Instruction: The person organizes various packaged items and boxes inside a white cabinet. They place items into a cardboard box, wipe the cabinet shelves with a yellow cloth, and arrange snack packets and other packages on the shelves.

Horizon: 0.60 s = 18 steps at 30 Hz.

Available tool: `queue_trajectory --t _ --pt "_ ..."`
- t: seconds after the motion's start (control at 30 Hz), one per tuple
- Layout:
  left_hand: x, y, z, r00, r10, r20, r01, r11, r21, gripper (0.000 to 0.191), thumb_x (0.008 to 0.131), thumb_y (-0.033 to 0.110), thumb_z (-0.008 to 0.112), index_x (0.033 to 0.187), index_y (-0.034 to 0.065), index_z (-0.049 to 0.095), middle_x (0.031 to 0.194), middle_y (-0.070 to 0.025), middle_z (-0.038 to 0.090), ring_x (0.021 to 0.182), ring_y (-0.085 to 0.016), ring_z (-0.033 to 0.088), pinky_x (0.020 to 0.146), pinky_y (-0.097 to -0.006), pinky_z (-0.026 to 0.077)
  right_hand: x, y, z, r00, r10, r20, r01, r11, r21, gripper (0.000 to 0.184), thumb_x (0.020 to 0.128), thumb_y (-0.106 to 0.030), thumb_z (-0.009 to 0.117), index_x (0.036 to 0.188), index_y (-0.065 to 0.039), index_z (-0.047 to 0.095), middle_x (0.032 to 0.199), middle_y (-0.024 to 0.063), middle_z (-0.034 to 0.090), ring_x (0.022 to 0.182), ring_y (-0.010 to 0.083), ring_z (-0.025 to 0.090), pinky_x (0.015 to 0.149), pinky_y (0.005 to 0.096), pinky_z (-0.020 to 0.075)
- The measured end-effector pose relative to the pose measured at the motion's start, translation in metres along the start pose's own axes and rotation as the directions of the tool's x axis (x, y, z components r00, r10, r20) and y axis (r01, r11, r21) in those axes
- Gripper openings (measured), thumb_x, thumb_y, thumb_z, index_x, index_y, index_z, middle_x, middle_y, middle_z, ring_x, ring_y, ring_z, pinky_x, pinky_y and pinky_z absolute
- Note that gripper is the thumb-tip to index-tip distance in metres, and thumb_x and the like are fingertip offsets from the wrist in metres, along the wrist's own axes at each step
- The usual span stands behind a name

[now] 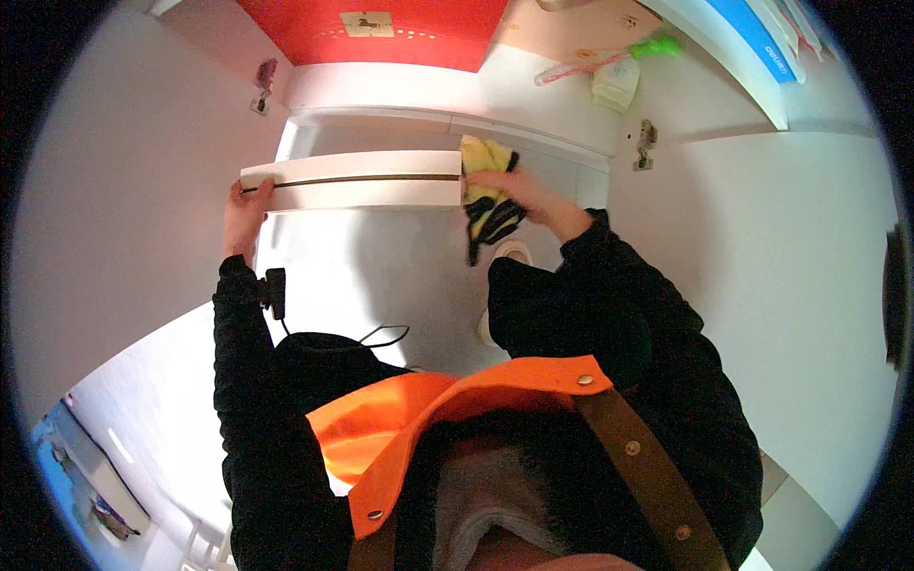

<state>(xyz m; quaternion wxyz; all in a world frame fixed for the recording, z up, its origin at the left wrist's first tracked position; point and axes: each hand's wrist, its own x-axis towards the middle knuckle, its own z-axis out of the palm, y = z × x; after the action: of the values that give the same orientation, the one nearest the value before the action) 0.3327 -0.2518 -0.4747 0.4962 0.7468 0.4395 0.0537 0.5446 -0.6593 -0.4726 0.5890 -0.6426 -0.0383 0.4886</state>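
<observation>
My left hand (246, 213) grips the left end of a long white panel (364, 194), its fingers at the end of a dark lengthwise line. The panel lies crosswise in front of the cabinet, above the grey floor. At its right end my right hand (503, 184) holds a crumpled yellow cloth with black stripes (489, 151). This hand looks slightly blurred, and its fingertips reach the panel's end. Part of the cloth hangs below the hand. Whether the panel is one piece or two strips side by side I cannot tell.
Cabinet doors stand open at left (143, 185) and right (771, 250), with metal hinges (645, 146) on the side walls. Inside are a red box (385, 36), a green-headed brush (653, 47) and a white container (615, 86). A blue folder (750, 36) stands upper right.
</observation>
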Motion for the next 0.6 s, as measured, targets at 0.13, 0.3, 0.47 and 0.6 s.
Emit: queue_trajectory --t 0.13,0.3,0.47,0.6 --pt "-0.004 0.017 0.019 0.897 0.41 -0.165 -0.199 0.708 0.678 0.073 0.087 0.041 0.071 0.144 0.0046 0.044 0.137 -0.0207 0.053 0.122 -0.035 0.055 0.104 -0.0456 0.045 0.051 -0.021 -0.068 0.914 -0.321 -0.249 0.246 0.925 -0.289 0.043 0.084 -0.029 0.074 0.116 -0.004 0.063 0.098 0.0063 0.069 0.085 0.0184 0.067 0.073 0.0342 0.0541" --pt "-0.054 0.063 0.102 0.746 0.552 0.374 -0.64 0.437 0.632 0.084 0.08 0.049 0.076 0.149 0.0189 0.039 0.148 -0.0176 0.042 0.138 -0.034 0.038 0.113 -0.0623 0.026 0.136 -0.027 -0.112 0.725 -0.682 -0.1 0.109 0.256 -0.96 0.068 0.079 -0.04 0.074 0.135 -0.008 0.052 0.13 0.0246 0.055 0.115 0.0418 0.058 0.096 0.048 0.0478" --pt "-0.08 0.091 0.147 0.695 0.494 0.523 -0.692 0.261 0.673 0.105 0.065 0.041 0.089 0.151 0.0188 0.033 0.135 -0.0091 0.049 0.132 -0.03 0.042 0.115 -0.0639 0.022 0.156 0.021 -0.069 0.814 -0.569 0.12 0.082 -0.092 -0.992 0.062 0.08 -0.018 0.072 0.138 -0.025 0.052 0.136 0.0146 0.051 0.117 0.0401 0.053 0.098 0.0497 0.0462" --pt "-0.07 0.1 0.143 0.663 0.458 0.592 -0.731 0.23 0.642 0.093 0.065 0.037 0.088 0.143 0.0166 0.043 0.129 -0.0078 0.051 0.128 -0.03 0.045 0.116 -0.0623 0.022 0.143 0.039 -0.038 0.85 -0.177 0.496 0.505 0.006 -0.863 0.056 0.076 -0.003 0.07 0.128 -0.021 0.06 0.117 0.0102 0.063 0.109 0.0336 0.058 0.094 0.0487 0.0487"
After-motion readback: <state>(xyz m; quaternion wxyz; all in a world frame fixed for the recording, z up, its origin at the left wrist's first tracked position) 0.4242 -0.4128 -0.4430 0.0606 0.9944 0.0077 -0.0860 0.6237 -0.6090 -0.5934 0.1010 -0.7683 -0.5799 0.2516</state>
